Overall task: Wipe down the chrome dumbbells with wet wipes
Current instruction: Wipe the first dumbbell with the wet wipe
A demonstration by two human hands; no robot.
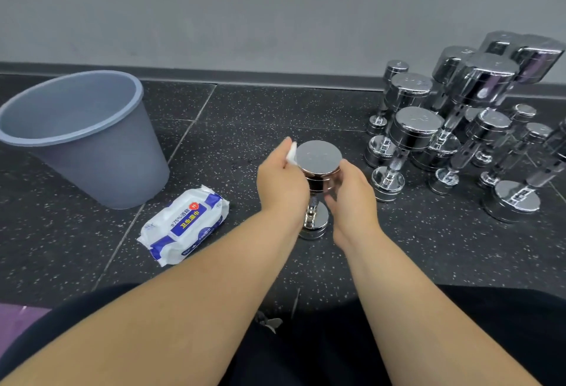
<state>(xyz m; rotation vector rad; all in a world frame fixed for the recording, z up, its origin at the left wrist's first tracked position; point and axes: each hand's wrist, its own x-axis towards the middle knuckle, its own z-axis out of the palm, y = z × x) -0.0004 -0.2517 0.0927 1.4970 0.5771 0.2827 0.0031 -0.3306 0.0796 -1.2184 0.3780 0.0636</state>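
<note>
Our left hand (283, 179) fingers pinch a white wet wipe (292, 153) against the upright chrome dumbbell (318, 157); right hand (353, 199) fingers clamp its top head.

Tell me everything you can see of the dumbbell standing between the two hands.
The dumbbell is shiny chrome and stands upright on end on the dark speckled floor. Its upper head is a disc with a flat round top; below it a knurled handle runs down to the lower head, which rests on the floor. The left hand holds a white wipe against the upper head's left side; the right hand grips its right side.
</note>
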